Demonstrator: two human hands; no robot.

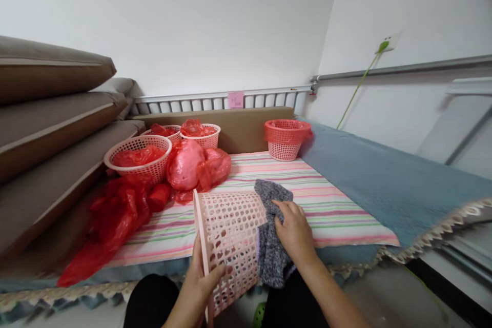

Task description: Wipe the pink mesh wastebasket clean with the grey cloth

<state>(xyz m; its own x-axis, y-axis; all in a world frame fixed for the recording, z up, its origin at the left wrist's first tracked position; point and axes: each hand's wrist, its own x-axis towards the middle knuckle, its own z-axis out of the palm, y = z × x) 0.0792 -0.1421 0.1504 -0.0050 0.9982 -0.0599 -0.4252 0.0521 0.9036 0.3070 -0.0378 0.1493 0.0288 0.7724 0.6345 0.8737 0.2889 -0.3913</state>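
My left hand [202,277] grips the rim of a pink plastic mesh basket [230,238] that lies on its side over my lap, its opening facing left. My right hand [294,230] presses a grey speckled cloth [271,225] against the basket's base, fingers closed on the fabric. The cloth drapes from the basket's bottom down toward my knees.
A striped sheet [326,200] covers the bed in front. Red plastic bags [115,215] lie at the left beside several pink baskets [140,156] lined with red bags. Another lined basket [286,138] stands at the back. Brown cushions [49,128] stack at left; a blue blanket [376,169] lies at right.
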